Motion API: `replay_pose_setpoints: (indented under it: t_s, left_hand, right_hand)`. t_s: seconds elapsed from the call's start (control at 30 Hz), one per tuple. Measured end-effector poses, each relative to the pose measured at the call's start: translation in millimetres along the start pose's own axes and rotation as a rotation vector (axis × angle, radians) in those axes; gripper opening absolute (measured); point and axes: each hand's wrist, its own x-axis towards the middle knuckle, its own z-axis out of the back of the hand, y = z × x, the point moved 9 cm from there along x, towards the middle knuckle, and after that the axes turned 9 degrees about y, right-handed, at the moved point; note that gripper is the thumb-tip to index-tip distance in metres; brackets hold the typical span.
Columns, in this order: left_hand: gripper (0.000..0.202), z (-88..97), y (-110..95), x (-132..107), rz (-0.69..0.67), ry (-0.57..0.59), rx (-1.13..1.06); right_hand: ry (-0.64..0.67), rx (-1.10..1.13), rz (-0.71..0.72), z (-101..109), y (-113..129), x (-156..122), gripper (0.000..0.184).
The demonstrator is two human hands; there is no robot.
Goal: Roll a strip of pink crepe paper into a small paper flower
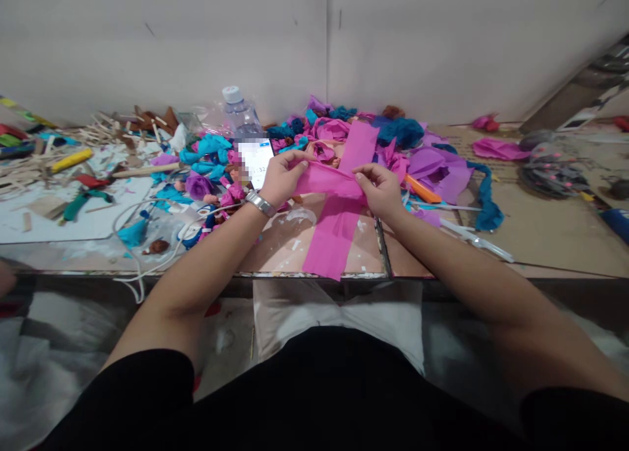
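Pink strip [327, 183]: stretched sideways between both hands, up over the tabletop [275, 254], right in front of the person. Looks like crepe paper to me.
Left hand [282, 179]: thumb and fingers pinched together on the strip's left end, silver watch [261, 203] on that wrist.
Right hand [381, 190]: thumb and forefinger clamped on the other end, can't really make out the rest of the fingers.
Top edge: there's a ridge along it, so I'd call the fold or gather started, but most of the strip is flat.
Long pink strip [331, 241]: lying flat underneath, running slantwise, no creasing work on it that I can see. Can't tell if the two are joined.
Crumpled pile [334, 128]: heaps of scrunched pink, blue and purple bits behind the hands. Some look shaped already, kinda petal-like, though no clue which count as finished.
Left to do: I'd guess most of the shaping on this piece, it's early days.
Orange tool [422, 189]: just beside the right hand, untouched.
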Motion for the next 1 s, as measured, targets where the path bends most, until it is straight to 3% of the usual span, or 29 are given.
replay_pose_setpoints:
  t_s: [0.33,0.5,0.57,0.67,0.83,1.0]
  left_hand:
    - [0.029,12.2,12,2,0.002,-0.13,-0.001]
    - [0.038,13.9,-13,-6,-0.102,-0.116,0.143]
    - [0.037,7.6,-33,-13,-0.205,-0.074,0.285]
    - [0.036,-18.6,-57,-24,-0.382,0.111,0.526]
    - [0.037,-53.7,-57,-35,-0.482,0.405,0.634]
    - [0.036,-61.2,-49,-37,-0.444,0.47,0.691]
  right_hand:
    - [-0.003,-0.016,0.012,0,4,-2,0.027]
    - [0.001,-0.035,0.02,0,8,-3,0.026]
    - [0.012,-0.064,0.042,-1,12,-4,0.027]
    - [0.09,-0.129,0.091,-9,21,-7,0.029]
    - [0.216,-0.105,0.125,-25,31,-13,0.029]
    - [0.267,-0.096,0.097,-31,30,-15,0.032]
